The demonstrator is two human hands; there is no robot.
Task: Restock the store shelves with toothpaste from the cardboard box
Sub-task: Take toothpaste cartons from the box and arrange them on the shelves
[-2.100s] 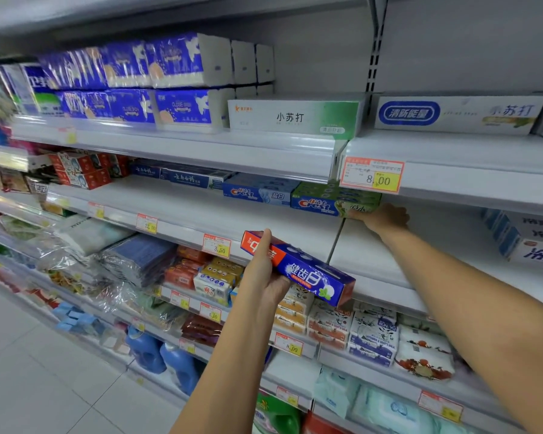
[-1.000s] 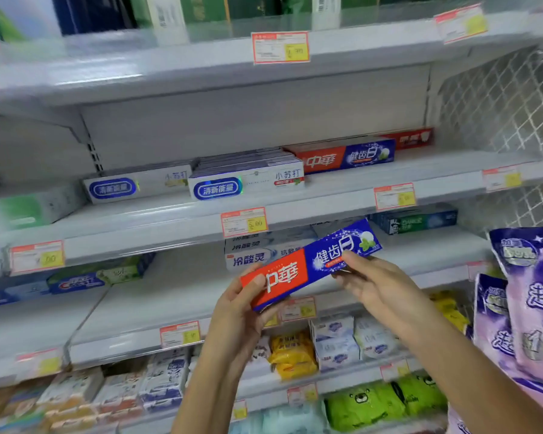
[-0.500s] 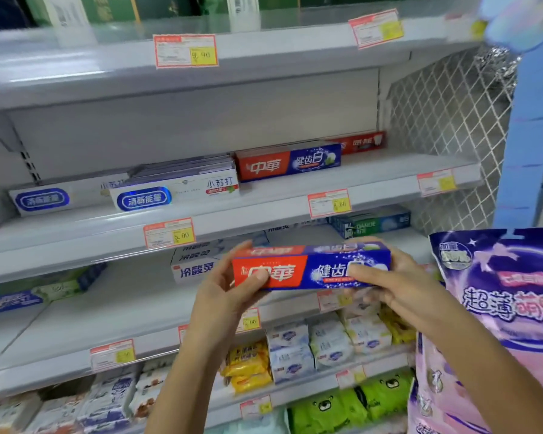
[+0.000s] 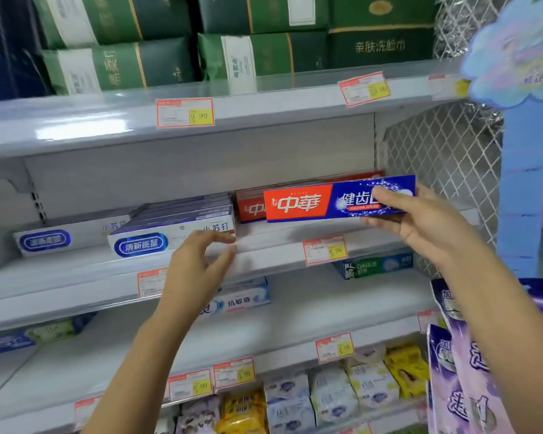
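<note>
Released by the left hand (image 4: 198,267) — now open, fingers spread below — the toothpaste box (image 4: 336,200) sits pinched in the right hand (image 4: 420,223) alone, level before the white shelf (image 4: 264,255), hiding matching red boxes (image 4: 250,208) behind; price tags (image 4: 325,252) unreadable.

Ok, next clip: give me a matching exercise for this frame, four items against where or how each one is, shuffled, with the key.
Items
1. red and blue toothpaste box
2. left hand
3. green Darlie box
4. dark green packs

States
A. lying on the shelf below the price tags, at the right
B. stacked on the top shelf
C. held in the right hand at shelf height
D. open and empty, by the shelf edge

Pairs: 1-C, 2-D, 3-A, 4-B
</note>
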